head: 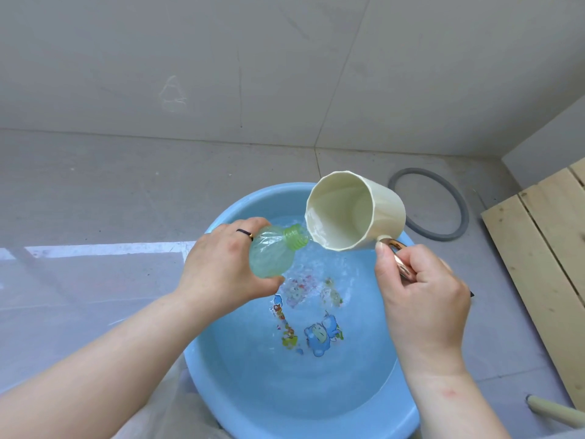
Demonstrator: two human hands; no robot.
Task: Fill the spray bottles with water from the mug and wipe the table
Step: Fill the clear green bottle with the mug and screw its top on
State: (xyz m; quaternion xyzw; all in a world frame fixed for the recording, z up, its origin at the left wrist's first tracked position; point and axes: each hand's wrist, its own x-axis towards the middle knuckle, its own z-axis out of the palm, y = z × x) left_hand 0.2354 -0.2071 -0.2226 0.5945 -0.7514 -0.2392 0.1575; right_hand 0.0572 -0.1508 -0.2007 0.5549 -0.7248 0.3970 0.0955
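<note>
Two things in the air: the green spray bottle [272, 253] and the mug [357, 210], both held over the blue basin [316, 394] on my feed.
Left hand [221, 270]: fingers and thumb wrapped round the bottle's body, dark band [244, 232] on one finger.
Bottle: clear green plastic, no spray head on it and the threaded neck is open. It's tilted, neck pointing up and right at the mug.
Right hand [424, 293]: fingers curled through the mug's shiny coppery handle [400, 259], thumb pressed on top of it next to the mug wall.
Mug: cream, faceted, tipped over to the left with its mouth facing me. A bit of water sits at the low lip, right beside the bottle neck; I can't tell if they touch.
Basin: holds water, surface ruffled under the bottle, cartoon print [319, 335] on the bottom.
Floor: grey tiles, a grey ring [463, 210] lying behind the mug, wooden planks [544, 264] off to the right.
</note>
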